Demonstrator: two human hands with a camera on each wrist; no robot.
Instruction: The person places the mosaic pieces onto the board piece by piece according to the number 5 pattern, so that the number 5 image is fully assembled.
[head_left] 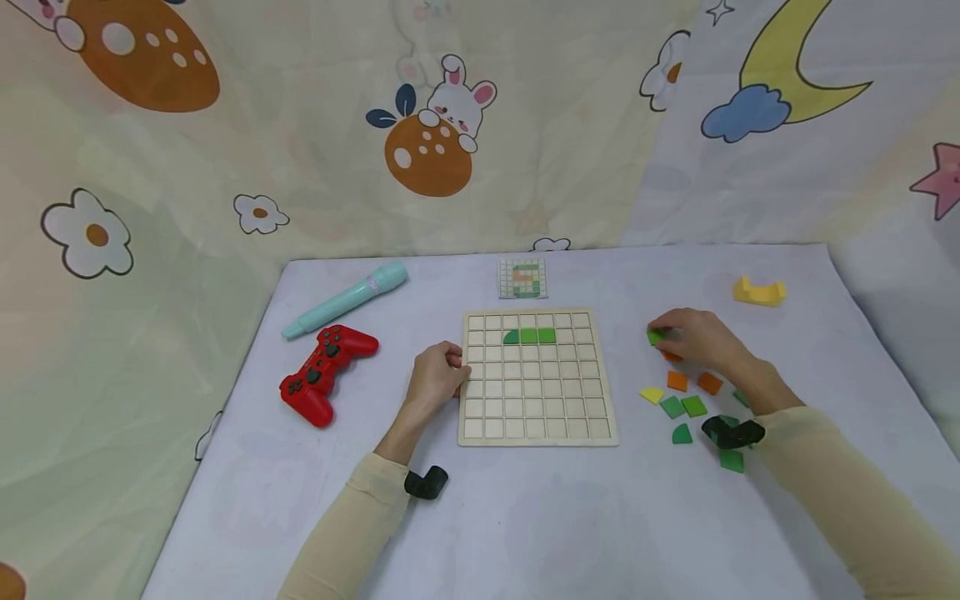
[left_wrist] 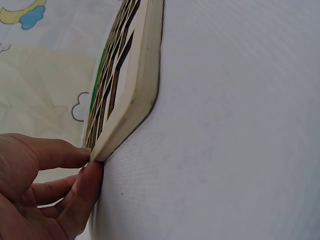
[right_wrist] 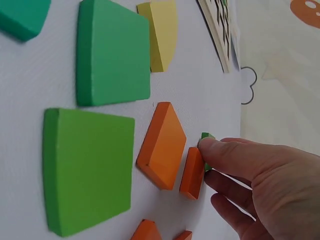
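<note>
A wooden grid board point(head_left: 538, 437) lies mid-table, with a dark green rounded piece point(head_left: 512, 337) and two light green squares point(head_left: 537, 336) side by side in an upper row. My left hand point(head_left: 437, 373) pinches the board's left edge between thumb and fingers; the left wrist view shows the grip at the frame point(left_wrist: 127, 117). Over on the right, my right hand point(head_left: 701, 337) pinches a small green block point(head_left: 655, 337) between thumb and fingers. Just beside those fingertips lies an orange block point(right_wrist: 192, 173). Part of the green block is hidden by the thumb.
Several loose orange, green and yellow blocks point(head_left: 694, 406) lie below my right hand. A small pattern card point(head_left: 522, 278) is behind the board. Left stand a red game controller point(head_left: 327, 373) and a teal microphone-shaped stick point(head_left: 347, 301). A yellow curved piece point(head_left: 759, 292) sits far right.
</note>
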